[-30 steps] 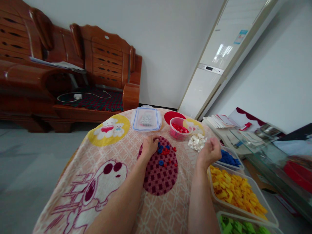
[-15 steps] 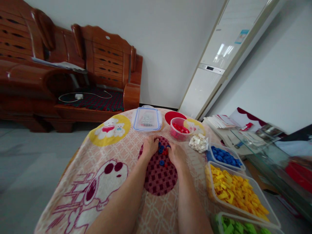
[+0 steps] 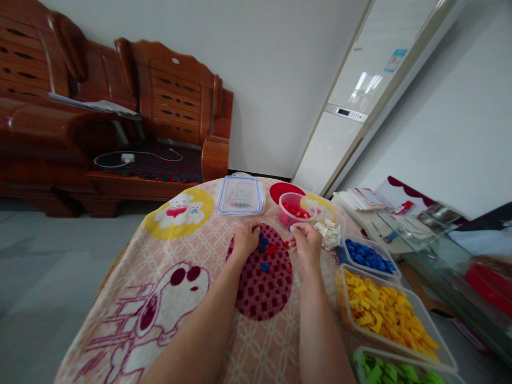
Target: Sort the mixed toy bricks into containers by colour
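My left hand [image 3: 247,238] rests on the dark red checked circle of the tablecloth, fingers curled inward beside several small round blue pieces [image 3: 263,244]. Whatever its fingertips may hold is hidden. Farther right, my right hand [image 3: 305,242] is raised a little near the round tub, thumb and fingers pinched on a small blue piece [image 3: 290,229] that shows only at its edge. Small red pieces [image 3: 272,249] lie scattered between the hands. Closer to me, a single round blue piece [image 3: 264,267] lies on the circle.
Beyond my right hand stands a round tub [image 3: 280,199] of red pieces, with a white pile [image 3: 328,234] beside it. Boxes of blue [image 3: 367,255], yellow [image 3: 384,309] and green pieces [image 3: 394,370] line the right edge. A lidded clear box [image 3: 241,196] sits at the back.
My right hand has lifted away from the pieces and moved right, toward the tub, with the small blue piece. More red pieces show where it was. My left hand stays put.
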The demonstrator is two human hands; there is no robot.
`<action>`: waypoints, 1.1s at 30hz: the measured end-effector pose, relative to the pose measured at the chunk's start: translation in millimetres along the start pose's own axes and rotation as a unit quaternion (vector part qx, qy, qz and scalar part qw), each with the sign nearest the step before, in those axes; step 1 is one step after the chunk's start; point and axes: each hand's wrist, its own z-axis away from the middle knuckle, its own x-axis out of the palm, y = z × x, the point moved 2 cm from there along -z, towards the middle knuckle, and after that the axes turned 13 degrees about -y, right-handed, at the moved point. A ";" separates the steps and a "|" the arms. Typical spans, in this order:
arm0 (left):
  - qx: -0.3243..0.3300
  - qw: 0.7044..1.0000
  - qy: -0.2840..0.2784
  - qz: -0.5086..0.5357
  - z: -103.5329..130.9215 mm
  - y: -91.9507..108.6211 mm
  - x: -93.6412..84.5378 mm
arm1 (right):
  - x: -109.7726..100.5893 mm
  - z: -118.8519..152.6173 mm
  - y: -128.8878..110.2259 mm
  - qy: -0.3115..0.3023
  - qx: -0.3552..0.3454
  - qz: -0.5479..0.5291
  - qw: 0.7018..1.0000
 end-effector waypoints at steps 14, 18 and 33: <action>-0.006 0.999 -0.011 0.031 0.4 -0.1 0.1 | -88.8 8.7 -1.5 0.458 -0.121 -0.052 0.879; -0.013 1.000 -0.008 0.018 1.3 1.5 -2.5 | -63.5 4.5 -7.9 0.344 -0.138 -0.003 0.929; -0.004 1.000 -0.010 0.021 0.1 -1.5 -1.1 | 44.4 8.0 8.5 -0.097 -0.113 0.386 0.910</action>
